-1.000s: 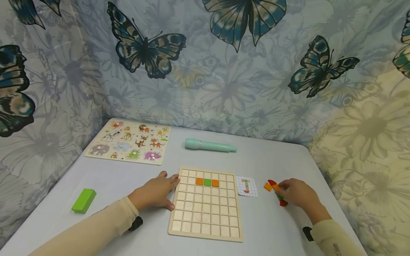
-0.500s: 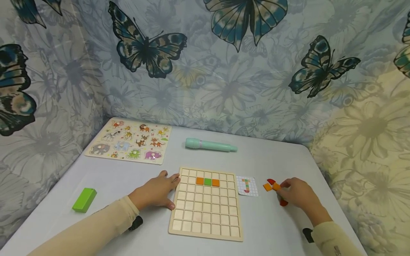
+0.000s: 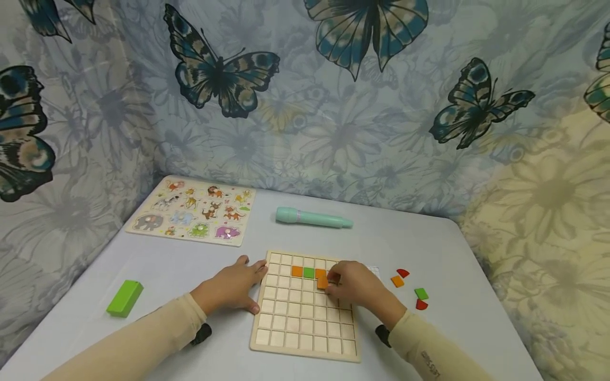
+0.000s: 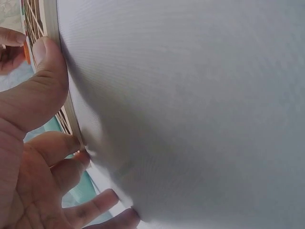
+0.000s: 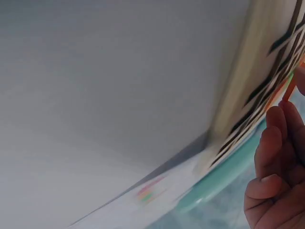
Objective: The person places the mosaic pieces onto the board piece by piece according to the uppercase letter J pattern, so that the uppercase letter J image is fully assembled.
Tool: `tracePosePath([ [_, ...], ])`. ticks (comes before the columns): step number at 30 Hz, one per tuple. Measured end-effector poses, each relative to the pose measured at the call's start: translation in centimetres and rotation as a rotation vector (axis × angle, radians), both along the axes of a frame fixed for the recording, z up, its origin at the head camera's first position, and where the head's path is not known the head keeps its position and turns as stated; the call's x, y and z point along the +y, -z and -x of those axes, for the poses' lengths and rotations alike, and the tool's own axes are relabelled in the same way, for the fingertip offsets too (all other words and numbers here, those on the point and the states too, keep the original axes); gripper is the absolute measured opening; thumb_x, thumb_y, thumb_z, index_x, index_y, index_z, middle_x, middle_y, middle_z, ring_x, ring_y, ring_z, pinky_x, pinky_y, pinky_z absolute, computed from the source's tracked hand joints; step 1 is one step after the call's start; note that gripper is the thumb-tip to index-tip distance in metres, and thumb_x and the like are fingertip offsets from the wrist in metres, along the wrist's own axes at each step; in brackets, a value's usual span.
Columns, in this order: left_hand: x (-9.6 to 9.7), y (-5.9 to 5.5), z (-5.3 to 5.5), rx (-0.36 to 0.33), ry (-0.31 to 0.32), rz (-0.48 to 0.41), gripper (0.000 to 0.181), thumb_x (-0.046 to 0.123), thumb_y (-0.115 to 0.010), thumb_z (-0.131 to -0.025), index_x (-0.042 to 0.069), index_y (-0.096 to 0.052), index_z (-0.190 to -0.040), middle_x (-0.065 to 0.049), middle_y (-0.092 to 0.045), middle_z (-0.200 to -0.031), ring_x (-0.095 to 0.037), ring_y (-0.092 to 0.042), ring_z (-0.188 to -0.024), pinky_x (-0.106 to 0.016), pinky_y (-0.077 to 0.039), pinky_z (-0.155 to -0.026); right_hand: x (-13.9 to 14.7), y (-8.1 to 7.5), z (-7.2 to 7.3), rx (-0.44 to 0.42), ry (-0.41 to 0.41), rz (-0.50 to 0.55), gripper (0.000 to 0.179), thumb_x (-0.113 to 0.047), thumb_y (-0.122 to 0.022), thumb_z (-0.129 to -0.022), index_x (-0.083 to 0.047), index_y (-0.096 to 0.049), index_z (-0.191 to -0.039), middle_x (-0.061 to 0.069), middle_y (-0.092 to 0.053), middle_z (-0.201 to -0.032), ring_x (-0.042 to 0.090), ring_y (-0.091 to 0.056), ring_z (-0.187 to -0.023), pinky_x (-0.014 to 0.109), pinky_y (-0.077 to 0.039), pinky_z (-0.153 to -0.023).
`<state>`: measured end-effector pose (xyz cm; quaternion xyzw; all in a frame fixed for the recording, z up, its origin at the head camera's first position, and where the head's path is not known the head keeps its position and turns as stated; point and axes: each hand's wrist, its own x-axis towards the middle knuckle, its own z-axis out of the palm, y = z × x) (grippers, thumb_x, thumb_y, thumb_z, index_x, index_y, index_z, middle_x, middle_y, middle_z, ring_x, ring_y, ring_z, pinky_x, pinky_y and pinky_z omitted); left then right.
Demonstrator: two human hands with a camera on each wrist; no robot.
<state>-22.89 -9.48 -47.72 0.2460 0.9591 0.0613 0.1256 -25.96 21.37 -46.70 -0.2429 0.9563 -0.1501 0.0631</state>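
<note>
A wooden grid board [image 3: 293,323] lies on the table with an orange tile [image 3: 297,271], a green tile [image 3: 308,272] and another orange tile [image 3: 320,273] in a row near its far side. Between thumb and fingertips my right hand [image 3: 362,286] pinches a square orange tile [image 3: 322,283], held over the board just below that row's right end. My left hand [image 3: 233,286] is spread along the board's left edge; in the left wrist view its thumb [image 4: 50,71] rests against the rim. The right hand largely hides a small pattern card [image 5: 147,195], seen in the right wrist view.
Right of the board lie a red rounded piece [image 3: 402,273], an orange tile [image 3: 397,281], a green tile [image 3: 421,293] and another red piece [image 3: 421,305]. A mint-coloured pen-like object [image 3: 312,217] and an animal puzzle [image 3: 190,211] lie behind; a green block [image 3: 125,298] sits left.
The right hand has picked up an orange tile from the loose pieces and carried it left over the board, uncovering the green tile and covering most of the card. The left hand stays put.
</note>
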Motion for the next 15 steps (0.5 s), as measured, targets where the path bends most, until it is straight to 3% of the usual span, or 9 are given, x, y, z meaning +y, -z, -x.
tracePosePath([
  [3, -0.2, 0.1, 0.0, 0.006, 0.001, -0.002, 0.100, 0.055, -0.081, -0.068, 0.006, -0.045, -0.147, -0.006, -0.037, -0.154, -0.038, -0.033, -0.135, -0.045, -0.046, -0.094, -2.0, 0.4, 0.0, 0.034, -0.085, -0.015, 0.017, -0.027, -0.080, -0.082, -0.015, -0.071, -0.091, -0.010, -0.060, -0.081, 0.007, -0.053, -0.071, 0.029, -0.048, -0.067],
  [8, -0.4, 0.0, -0.1, 0.021, 0.013, -0.003, 0.100, 0.056, -0.080, -0.068, 0.005, -0.045, -0.147, -0.007, -0.038, -0.153, -0.039, -0.035, -0.134, -0.045, -0.047, -0.092, -3.0, 0.6, 0.1, 0.063, -0.120, -0.039, 0.021, -0.032, -0.081, -0.081, -0.018, -0.071, -0.092, -0.012, -0.059, -0.081, 0.006, -0.051, -0.070, 0.029, -0.046, -0.066],
  [15, -0.4, 0.0, 0.0, 0.017, 0.009, -0.012, 0.099, 0.055, -0.080, -0.069, 0.005, -0.045, -0.147, -0.008, -0.038, -0.153, -0.041, -0.033, -0.135, -0.047, -0.047, -0.093, -3.6, 0.5, 0.5, 0.107, -0.161, -0.043, 0.010, -0.032, -0.077, -0.086, -0.024, -0.073, -0.083, -0.016, -0.058, -0.077, 0.004, -0.052, -0.070, 0.025, -0.046, -0.063],
])
